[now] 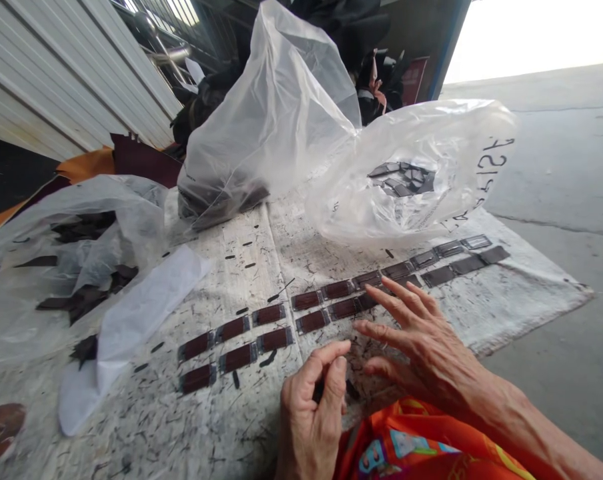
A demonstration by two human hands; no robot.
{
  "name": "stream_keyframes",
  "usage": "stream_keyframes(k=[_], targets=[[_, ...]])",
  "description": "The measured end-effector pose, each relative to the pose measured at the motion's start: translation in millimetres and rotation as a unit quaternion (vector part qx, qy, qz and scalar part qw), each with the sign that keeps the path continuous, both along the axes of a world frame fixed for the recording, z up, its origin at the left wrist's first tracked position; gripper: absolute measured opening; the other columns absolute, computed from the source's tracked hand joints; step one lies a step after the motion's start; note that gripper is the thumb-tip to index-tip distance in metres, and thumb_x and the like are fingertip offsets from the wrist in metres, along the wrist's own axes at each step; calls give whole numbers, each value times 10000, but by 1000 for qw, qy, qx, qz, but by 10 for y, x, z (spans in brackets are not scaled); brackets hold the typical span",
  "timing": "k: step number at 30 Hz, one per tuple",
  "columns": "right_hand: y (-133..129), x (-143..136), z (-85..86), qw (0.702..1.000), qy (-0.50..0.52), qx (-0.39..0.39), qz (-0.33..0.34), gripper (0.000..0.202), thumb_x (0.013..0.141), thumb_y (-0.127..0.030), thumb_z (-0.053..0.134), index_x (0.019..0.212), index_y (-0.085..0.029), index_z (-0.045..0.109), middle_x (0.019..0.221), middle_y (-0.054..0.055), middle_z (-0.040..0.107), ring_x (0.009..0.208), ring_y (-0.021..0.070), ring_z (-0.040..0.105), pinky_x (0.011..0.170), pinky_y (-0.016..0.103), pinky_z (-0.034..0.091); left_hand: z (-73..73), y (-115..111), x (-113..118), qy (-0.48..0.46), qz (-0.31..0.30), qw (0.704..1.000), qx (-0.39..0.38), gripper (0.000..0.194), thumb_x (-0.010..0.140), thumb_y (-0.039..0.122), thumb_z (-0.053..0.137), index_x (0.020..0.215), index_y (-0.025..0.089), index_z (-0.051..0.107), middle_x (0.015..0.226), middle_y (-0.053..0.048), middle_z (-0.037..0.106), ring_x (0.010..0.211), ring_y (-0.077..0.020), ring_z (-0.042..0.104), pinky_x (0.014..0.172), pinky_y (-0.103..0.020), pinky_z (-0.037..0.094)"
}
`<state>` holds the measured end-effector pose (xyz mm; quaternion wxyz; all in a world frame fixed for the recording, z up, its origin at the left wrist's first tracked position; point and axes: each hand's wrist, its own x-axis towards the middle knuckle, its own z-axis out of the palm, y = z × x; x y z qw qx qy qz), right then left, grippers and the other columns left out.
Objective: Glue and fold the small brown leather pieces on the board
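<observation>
My right hand (421, 333) is open, fingers spread, over the middle of two rows of small rectangles. Its fingertips reach the nearer row, and I cannot tell if they press on a piece. Curled in front of my body, my left hand (314, 400) has its thumb against the fingers. Something dark shows inside it, too hidden to name. The left part of the rows has dark brown pieces with shiny edges, such as this brown rectangle (266, 315). Toward the right end lie plain dark grey rectangles (469, 265) and a shiny clear-topped piece (475, 242).
A clear plastic bag (411, 213) with dark pieces stands behind the rows. A taller plastic bag (281, 120) and another bag (136, 200) stand farther left. White paper (131, 333) and dark scraps lie on the stained white cloth (526, 300). Concrete floor (571, 167) borders the right.
</observation>
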<state>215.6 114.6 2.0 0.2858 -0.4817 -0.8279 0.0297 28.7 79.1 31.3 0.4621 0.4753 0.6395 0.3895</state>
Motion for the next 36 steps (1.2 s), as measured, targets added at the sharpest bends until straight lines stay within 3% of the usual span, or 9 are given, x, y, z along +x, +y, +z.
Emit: stream_keyframes(k=[3, 5, 8, 11, 15, 20, 23, 27, 36], targets=[[-62, -44, 78, 999, 16, 10, 26, 328, 883, -390, 628, 1189, -270, 624, 1258, 125, 632, 1221, 331, 514, 948, 555, 439, -11, -15, -14, -23, 17, 1000, -2, 338, 828, 499, 627, 963, 213, 748, 493, 51, 482, 407, -61, 389, 379, -156, 316], [-139, -101, 148, 996, 36, -33, 73, 136, 928, -262, 562, 1027, -229, 650, 978, 70, 696, 915, 221, 626, 767, 378, 510, -11, -20, -28, -60, 35, 998, -4, 352, 813, 508, 662, 963, 200, 747, 457, 62, 457, 392, -55, 377, 398, -158, 337], [-274, -211, 229, 980, 86, -130, 126, 273, 995, -244, 444, 771, -208, 596, 676, -16, 630, 584, 104, 564, 559, 227, 452, 22, -2, -28, -188, 64, 980, 1, 339, 811, 498, 690, 976, 206, 736, 404, 92, 394, 368, -46, 356, 462, -177, 417], [-355, -262, 238, 970, 151, -169, 81, 365, 994, -398, 440, 701, -207, 545, 574, -51, 602, 487, 64, 546, 498, 176, 431, 89, 32, 18, -362, 79, 929, -19, 294, 806, 454, 714, 993, 228, 727, 472, 95, 429, 381, -29, 354, 476, -176, 440], [-287, -73, 137, 989, 130, -63, -19, 413, 990, -439, 435, 648, -217, 503, 519, -50, 553, 450, 78, 517, 448, 189, 414, 107, 24, 100, -457, 79, 882, -87, 279, 769, 440, 751, 933, 216, 725, 545, 95, 418, 382, -9, 296, 384, -134, 353], [-101, 355, -88, 992, 38, 71, -99, 210, 967, -255, 486, 1109, -172, 618, 1038, 126, 683, 940, 234, 627, 788, 378, 518, -6, 37, 184, -61, -47, 990, 119, 181, 935, 317, 561, 981, 217, 704, 611, 33, 588, 535, -88, 579, 546, -176, 513], [-32, 462, -180, 991, 16, 78, -104, 263, 934, -199, 535, 1182, -191, 620, 1179, 141, 664, 1066, 281, 595, 864, 449, 481, -70, 181, 276, 293, -135, 892, 318, 247, 946, 151, 492, 1123, 180, 661, 888, -56, 697, 815, -167, 694, 725, -245, 572], [17, 449, -217, 993, -38, 76, -86, 291, 924, -254, 574, 1205, -205, 632, 1270, 101, 661, 1234, 288, 523, 957, 462, 434, -145, 391, 417, 523, -171, 758, 352, 373, 899, 10, 465, 1225, 140, 590, 994, -81, 672, 798, -164, 702, 646, -228, 575], [-6, 505, -232, 995, -17, 69, -70, 313, 932, -296, 565, 1214, -165, 599, 1279, 121, 654, 1281, 284, 484, 979, 449, 432, -151, 472, 500, 583, -215, 713, 325, 447, 792, -58, 538, 1192, 128, 612, 1001, -73, 670, 727, -182, 695, 572, -263, 575]])
